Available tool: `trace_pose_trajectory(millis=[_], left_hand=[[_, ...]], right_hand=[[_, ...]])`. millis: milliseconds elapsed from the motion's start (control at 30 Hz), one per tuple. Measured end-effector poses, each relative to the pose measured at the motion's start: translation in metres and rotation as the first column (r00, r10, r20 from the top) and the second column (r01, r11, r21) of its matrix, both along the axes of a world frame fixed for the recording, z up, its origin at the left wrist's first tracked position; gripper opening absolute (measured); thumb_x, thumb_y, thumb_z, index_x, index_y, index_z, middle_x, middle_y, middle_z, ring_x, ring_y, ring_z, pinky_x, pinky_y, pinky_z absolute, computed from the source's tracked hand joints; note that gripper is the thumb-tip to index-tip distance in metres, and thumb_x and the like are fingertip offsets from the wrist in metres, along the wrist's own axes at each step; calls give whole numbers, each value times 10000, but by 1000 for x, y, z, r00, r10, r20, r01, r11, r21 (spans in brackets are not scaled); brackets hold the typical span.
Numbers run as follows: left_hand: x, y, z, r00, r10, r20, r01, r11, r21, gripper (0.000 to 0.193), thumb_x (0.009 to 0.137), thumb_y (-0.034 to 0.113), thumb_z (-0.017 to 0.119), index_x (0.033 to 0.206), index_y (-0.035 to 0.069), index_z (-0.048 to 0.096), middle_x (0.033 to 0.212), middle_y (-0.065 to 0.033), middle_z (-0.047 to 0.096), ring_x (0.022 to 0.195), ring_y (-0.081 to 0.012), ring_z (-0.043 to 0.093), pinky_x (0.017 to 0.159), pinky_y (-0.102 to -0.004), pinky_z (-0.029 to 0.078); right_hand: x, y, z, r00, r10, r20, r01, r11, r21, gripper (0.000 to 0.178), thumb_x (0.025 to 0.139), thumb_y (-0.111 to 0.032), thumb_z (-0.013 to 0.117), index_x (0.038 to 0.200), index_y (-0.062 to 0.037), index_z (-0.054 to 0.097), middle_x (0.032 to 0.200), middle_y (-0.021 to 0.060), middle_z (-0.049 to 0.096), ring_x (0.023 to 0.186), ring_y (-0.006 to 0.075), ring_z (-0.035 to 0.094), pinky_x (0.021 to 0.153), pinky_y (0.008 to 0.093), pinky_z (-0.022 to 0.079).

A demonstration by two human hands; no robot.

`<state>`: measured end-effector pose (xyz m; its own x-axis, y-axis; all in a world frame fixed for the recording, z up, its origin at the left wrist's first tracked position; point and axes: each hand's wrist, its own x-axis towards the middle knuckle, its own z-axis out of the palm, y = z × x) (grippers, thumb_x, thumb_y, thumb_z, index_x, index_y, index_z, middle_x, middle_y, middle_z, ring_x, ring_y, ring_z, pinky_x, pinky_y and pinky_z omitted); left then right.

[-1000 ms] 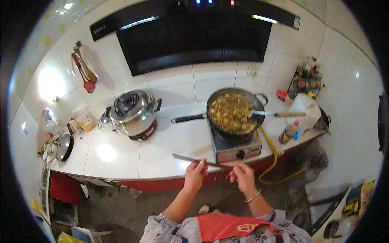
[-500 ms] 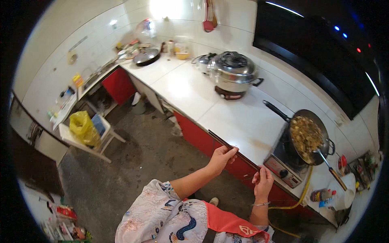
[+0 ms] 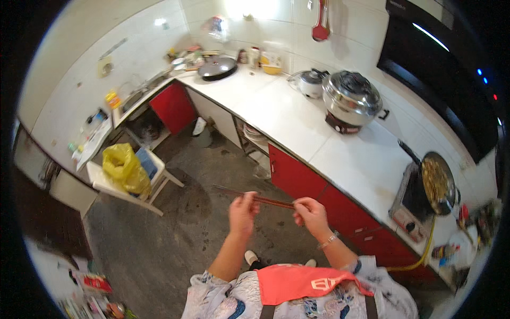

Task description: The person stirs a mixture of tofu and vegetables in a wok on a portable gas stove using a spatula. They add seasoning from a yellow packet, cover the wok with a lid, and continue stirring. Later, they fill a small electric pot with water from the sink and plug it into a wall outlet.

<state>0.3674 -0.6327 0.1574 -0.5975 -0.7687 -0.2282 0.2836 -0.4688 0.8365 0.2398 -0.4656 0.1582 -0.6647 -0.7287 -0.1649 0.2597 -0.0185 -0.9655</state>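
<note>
A pair of dark brown chopsticks (image 3: pixel 273 201) is stretched between my two hands over the floor, in front of the counter. My left hand (image 3: pixel 243 215) is closed around them near the middle, and their thin ends stick out past it to the left. My right hand (image 3: pixel 312 218) pinches the other end, a bracelet on its wrist. To the right a black wok (image 3: pixel 451 169) filled with browned chopped food (image 3: pixel 434 178) sits on a stove (image 3: pixel 408 226). Whether the sticks touch each other along their length is hard to make out.
Along the white counter (image 3: pixel 287 117) stand a lidded steel pot (image 3: pixel 351 101), a small rice cooker (image 3: pixel 311 83) and a lidded pan (image 3: pixel 217 68). Red cabinet doors (image 3: pixel 297 175) face me. On the left, a white chair (image 3: pixel 170 181) bears a yellow plastic bag (image 3: pixel 125 167). A yellow hose (image 3: pixel 425 255) hangs below the stove.
My view and body have turned left, so the counter and wok now lie further right. Both hands have drawn away from the counter edge with the chopsticks, still gripping them.
</note>
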Motion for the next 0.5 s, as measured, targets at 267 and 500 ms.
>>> trace_pose_trajectory(millis=[267,500], left_hand=[[131,-140,-4,959,280,-33,-280,960,22,151,925,186,542,910,44,591,691,-5,532,596,-93,489,529,-241,401],[166,-212,-14,931,361,-46,-363,932,-24,193,935,225,532,965,40,581,705,-14,506,624,-117,483,538,-270,416]], right_hand=[[93,-166,8,918,337,-210,-343,939,9,183,876,-183,589,953,-19,611,687,10,598,553,65,524,500,233,430],[107,-258,4,857,415,-306,-431,902,19,176,865,-165,595,960,-19,616,708,19,608,581,77,544,525,244,441]])
